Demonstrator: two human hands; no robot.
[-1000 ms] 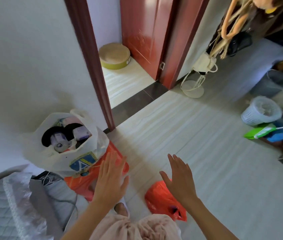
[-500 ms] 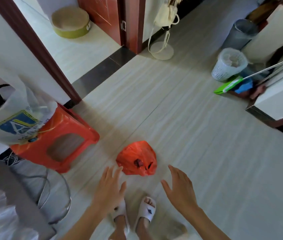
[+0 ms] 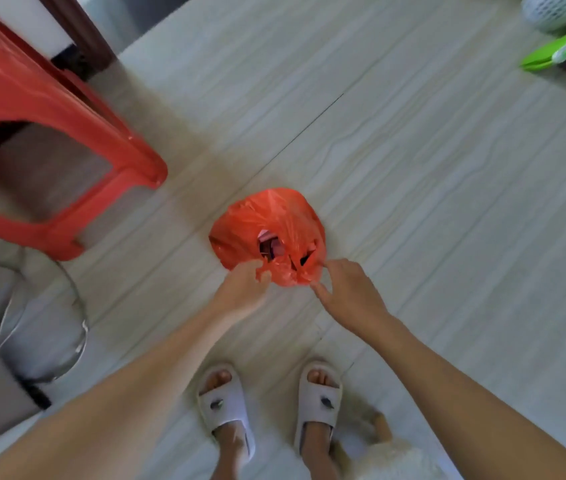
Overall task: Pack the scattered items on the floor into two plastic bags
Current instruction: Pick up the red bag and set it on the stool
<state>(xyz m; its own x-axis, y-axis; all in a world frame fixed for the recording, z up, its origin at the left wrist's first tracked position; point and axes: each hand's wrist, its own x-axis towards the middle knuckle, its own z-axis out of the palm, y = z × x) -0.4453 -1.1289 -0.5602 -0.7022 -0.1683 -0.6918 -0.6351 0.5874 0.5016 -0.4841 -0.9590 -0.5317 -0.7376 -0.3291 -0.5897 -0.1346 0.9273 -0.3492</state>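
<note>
I am looking straight down at a pale tiled floor (image 3: 430,202), with my two bare arms reaching forward and my feet in white slippers (image 3: 228,408) at the bottom edge. An orange plastic bag (image 3: 261,220) sits on the floor just ahead of my feet, puffed up and partly open at the top, with something pink and dark showing through the gap. My left hand (image 3: 243,289) pinches a crumpled fold of the bag's near rim between thumb and fingers. My right hand (image 3: 347,289) touches the rim on the other side, fingers bent toward the plastic; I cannot tell whether it has a grip yet. A red plastic stool (image 3: 49,109) stands well to the left.

I judge the bag to be thin, soft and slippery, crumpling rather than holding shape, and light given its small bulge. The best hold looks like the two loose handle flaps at the rim, one per hand, gathered before lifting so the contents do not spill through the opening.
</note>
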